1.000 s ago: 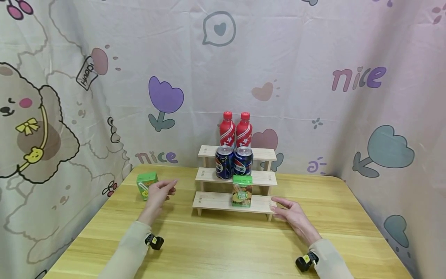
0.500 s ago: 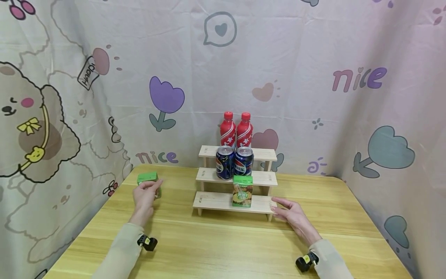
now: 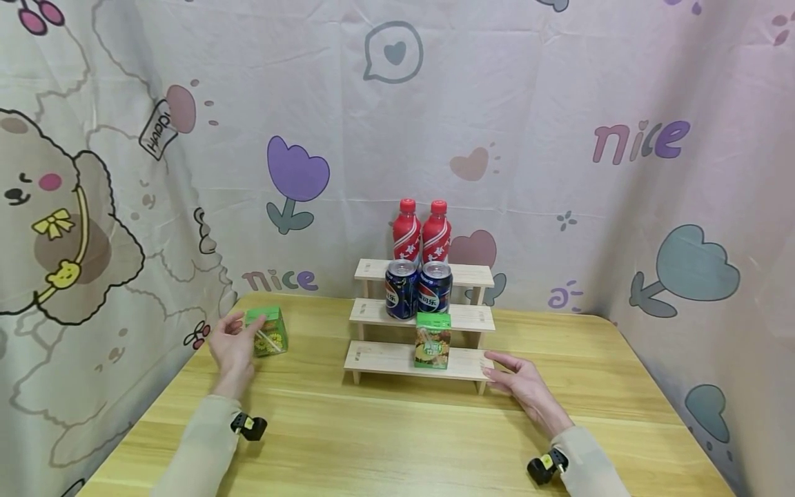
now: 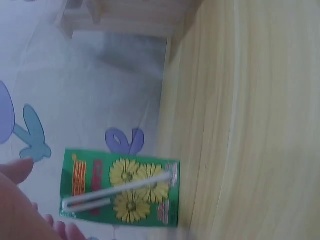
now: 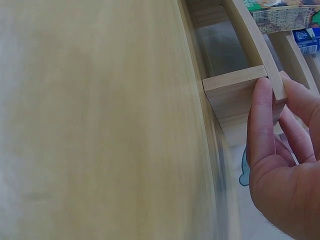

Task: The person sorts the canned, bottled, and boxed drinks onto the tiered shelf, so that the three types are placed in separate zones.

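A green drink carton [image 3: 272, 334] with yellow flowers and a white straw on its side stands upright at the table's left. My left hand [image 3: 232, 351] is at the carton's left, thumb and fingers spread near its top. In the left wrist view, the thumb [image 4: 19, 171] is apart from the carton [image 4: 120, 189]; whether the other fingers touch it, I cannot tell. My right hand [image 3: 524, 388] pinches the right end of the lowest step of a three-tier wooden display stand [image 3: 379, 359]; the right wrist view shows fingers and thumb [image 5: 262, 115] on either side of the board.
Another green carton [image 3: 432, 342] stands on the lowest step. Two blue cola cans [image 3: 401, 290] occupy the middle step, and two red bottles [image 3: 406, 231] the top one. The wooden table [image 3: 397, 442] meets a patterned curtain [image 3: 528, 90] behind and at both sides.
My left hand moved left, passing in front of the green carton to its left side. The carton now faces differently, turned with its straw side showing more. My right hand stayed on the stand.
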